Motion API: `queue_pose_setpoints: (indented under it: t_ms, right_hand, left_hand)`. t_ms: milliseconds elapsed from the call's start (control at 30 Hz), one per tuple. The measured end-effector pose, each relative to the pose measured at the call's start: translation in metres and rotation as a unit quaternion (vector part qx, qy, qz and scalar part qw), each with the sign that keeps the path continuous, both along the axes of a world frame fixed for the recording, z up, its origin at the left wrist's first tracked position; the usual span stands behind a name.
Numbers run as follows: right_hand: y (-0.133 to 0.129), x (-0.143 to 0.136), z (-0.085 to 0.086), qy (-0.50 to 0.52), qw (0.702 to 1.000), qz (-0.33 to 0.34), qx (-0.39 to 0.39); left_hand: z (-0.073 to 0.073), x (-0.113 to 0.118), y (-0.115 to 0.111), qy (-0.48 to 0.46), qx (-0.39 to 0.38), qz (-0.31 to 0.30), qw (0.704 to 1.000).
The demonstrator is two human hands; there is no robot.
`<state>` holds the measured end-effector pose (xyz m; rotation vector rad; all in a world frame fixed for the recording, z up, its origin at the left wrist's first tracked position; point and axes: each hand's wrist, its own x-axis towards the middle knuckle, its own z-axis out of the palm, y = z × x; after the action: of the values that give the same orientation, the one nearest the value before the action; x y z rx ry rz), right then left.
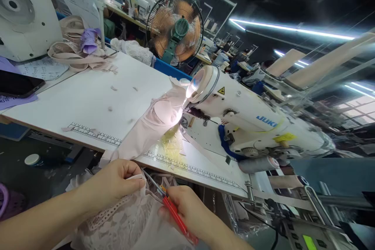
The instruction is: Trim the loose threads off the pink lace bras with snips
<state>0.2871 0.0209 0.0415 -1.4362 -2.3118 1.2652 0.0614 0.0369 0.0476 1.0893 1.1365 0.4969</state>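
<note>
My left hand (127,177) pinches the edge of a pale lace garment (117,218) between thumb and fingers, just off the table's front edge. In my right hand (187,205) are red-handled thread snips (175,213), their metal blades aimed up and left at the cloth by my left fingertips. I cannot tell whether the blades are closed. Beyond my hands, a beige bra piece with a moulded cup (162,111) lies across the table, reaching under the lit head of the sewing machine (240,99).
The white table (96,86) carries a printed ruler scale and small fabric scraps. Beige straps (77,52) and a dark phone (20,84) are at the left. A fan (175,29) stands behind. A thread cone (259,165) lies beside the machine.
</note>
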Motion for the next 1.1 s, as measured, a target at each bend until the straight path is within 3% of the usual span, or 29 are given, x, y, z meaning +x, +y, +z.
queue_pose_setpoints:
  t_ms: [100, 267, 367, 533, 867, 1100]
  right_hand:
    - [0.003, 0.003, -0.002, 0.046, 0.999, -0.018, -0.020]
    - [0.011, 0.006, 0.002, 0.070, 0.996, -0.047, 0.016]
    - [0.014, 0.004, 0.004, 0.046, 0.996, -0.007, 0.078]
    - [0.018, 0.002, 0.009, 0.013, 0.992, 0.066, 0.107]
    - [0.017, -0.001, 0.017, -0.037, 0.988, 0.093, 0.119]
    - [0.015, 0.001, 0.019, -0.056, 0.987, 0.096, 0.120]
  left_hand:
    - [0.006, -0.003, -0.004, 0.025, 0.044, -0.018, 0.999]
    - [0.009, -0.009, -0.010, -0.034, 0.091, 0.041, 0.994]
    - [0.003, -0.015, -0.011, -0.097, 0.102, 0.060, 0.988]
    - [-0.008, -0.025, -0.013, -0.142, 0.035, 0.034, 0.989]
    - [-0.002, -0.026, -0.012, -0.079, 0.055, -0.011, 0.995]
    - [-0.006, -0.028, -0.011, -0.028, 0.084, -0.043, 0.995]
